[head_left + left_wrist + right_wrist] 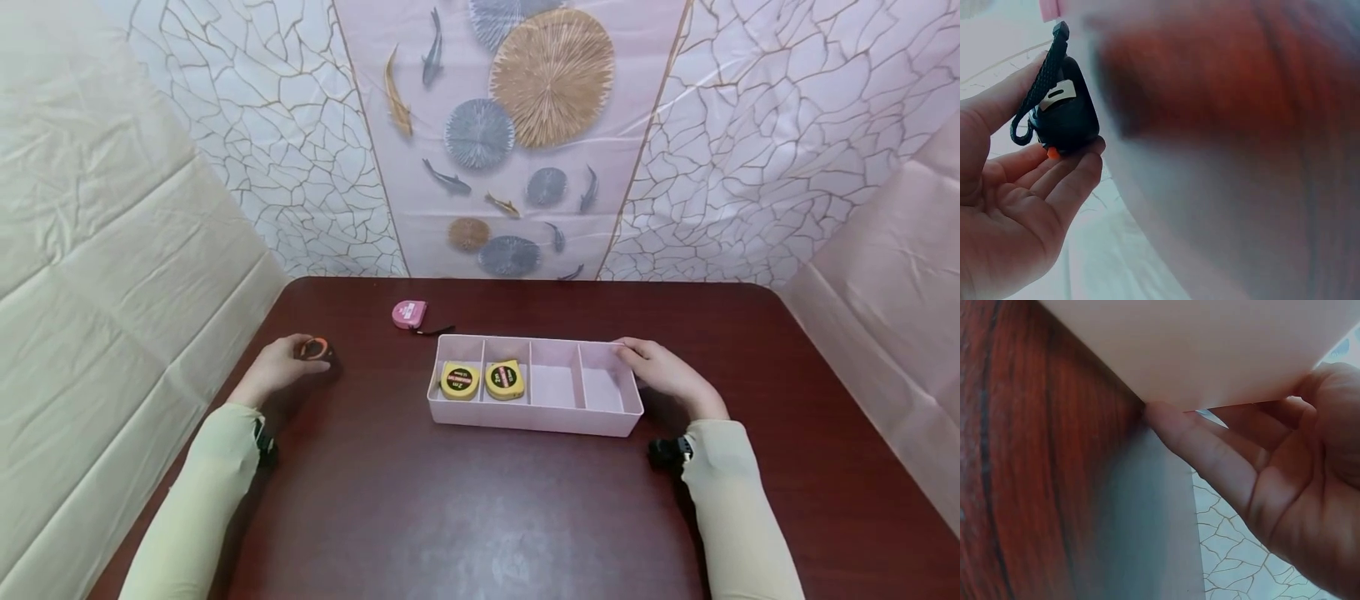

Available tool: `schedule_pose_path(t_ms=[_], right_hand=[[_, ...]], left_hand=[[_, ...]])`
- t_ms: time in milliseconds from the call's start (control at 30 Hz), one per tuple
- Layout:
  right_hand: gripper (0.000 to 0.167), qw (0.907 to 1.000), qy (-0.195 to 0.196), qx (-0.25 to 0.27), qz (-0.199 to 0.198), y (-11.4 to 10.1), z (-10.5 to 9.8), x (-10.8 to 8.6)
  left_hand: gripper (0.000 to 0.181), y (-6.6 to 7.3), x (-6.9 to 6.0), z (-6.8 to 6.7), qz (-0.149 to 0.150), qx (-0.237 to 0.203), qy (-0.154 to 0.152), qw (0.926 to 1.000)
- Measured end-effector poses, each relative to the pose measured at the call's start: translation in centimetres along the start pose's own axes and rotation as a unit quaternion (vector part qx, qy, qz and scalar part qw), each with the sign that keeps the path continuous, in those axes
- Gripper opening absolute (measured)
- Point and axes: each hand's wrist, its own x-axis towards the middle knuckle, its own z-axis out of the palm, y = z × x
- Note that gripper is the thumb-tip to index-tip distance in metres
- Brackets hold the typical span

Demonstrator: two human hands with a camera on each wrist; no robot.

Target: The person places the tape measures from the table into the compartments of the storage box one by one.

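At the table's left, my left hand (281,365) pinches a black tape measure (1067,115) with an orange part and a black wrist strap, between thumb and fingers. On the right, my right hand (667,375) grips the right end wall of a pale pink divided tray (536,421), thumb over the rim and fingers outside. Two yellow tape measures lie in the tray: one tape measure (459,381) in the leftmost compartment, the other tape measure (505,380) in the compartment beside it. The two right compartments hold nothing. Behind the tray's left end lies a pink tape measure (409,314) with a dark strap.
The dark red-brown wooden table (450,500) carries everything. Pale cloth (97,250) hangs at the left and right sides, and a patterned backdrop (510,167) rises behind the far edge.
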Motion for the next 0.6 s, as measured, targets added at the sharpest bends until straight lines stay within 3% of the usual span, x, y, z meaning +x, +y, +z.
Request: schedule_pose_path(t_ms=[267,600], right_hand=[[0.044,0.9993,-0.012,0.036,0.003,-0.1,0.0,0.0],[0.043,0.9990,-0.010,0.044,0.004,0.0,0.1,0.0]], left_hand=[[0.075,1.5,0.7,-0.9,-0.010,-0.012,0.005,0.9999],[0.076,3.7,1.0,-3.2,0.007,0.001,0.012,0.9999]])
